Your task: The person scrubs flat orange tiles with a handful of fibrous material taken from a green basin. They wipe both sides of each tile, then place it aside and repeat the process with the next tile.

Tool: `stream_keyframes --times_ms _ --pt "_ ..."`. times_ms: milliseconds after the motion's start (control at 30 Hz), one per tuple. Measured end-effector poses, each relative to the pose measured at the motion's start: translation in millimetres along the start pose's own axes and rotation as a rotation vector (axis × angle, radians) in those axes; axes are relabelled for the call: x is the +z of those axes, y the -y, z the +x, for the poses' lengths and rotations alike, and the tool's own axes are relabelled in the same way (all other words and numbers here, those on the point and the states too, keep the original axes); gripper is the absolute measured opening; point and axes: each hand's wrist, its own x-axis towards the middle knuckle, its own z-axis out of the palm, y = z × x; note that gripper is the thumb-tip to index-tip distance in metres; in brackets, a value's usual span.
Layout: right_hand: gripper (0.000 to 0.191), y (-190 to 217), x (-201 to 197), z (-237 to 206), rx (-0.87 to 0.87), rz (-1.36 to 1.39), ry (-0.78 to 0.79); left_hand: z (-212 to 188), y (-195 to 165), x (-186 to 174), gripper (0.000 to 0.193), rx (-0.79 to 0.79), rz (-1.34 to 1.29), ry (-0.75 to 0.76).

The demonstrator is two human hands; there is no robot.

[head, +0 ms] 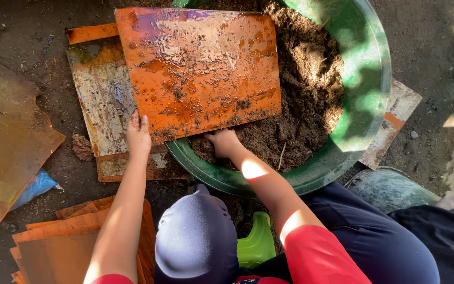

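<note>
L. hand (138,138) clamped on orange board (198,68) edge, tilted over green basin (366,79); r. hand (224,143) in soil (306,100), grip state unclear.

One head-worn camera looks steeply down (from close above) on the green basin (366,63) and ground.

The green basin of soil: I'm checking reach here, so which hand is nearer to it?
Right. The right hand is inside the green basin, fingers in the soil. The left hand is outside its rim, gripping the orange board's lower left corner.
</note>
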Motion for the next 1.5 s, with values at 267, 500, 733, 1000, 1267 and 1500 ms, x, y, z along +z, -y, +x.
stream_keyframes --times_ms 267,500,733,1000,1267,1500 --pt "0.077 -26 31 -37 0.049 0.011 0.000 5 -3 21 0.046 0.198 -0.111 -0.075" --pt "0.068 -102 29 -74 0.439 0.524 -0.157 -29 -1 25 0.044 0.174 0.245 -0.158" --pt "0.036 -91 -68 -94 0.356 0.894 -0.307 -1 -57 42 0.052 0.016 0.119 -0.135" --pt "0.111 67 -92 -32 0.330 0.868 -0.870 13 -26 41 0.047 0.367 -0.130 -0.090" --pt "0.074 51 -33 27 0.291 0.375 -0.805 5 -6 46 0.040 0.159 0.092 -0.118" --pt "0.051 -126 -6 21 0.777 0.556 -0.844 3 17 48 0.039 0.254 0.001 -0.171"
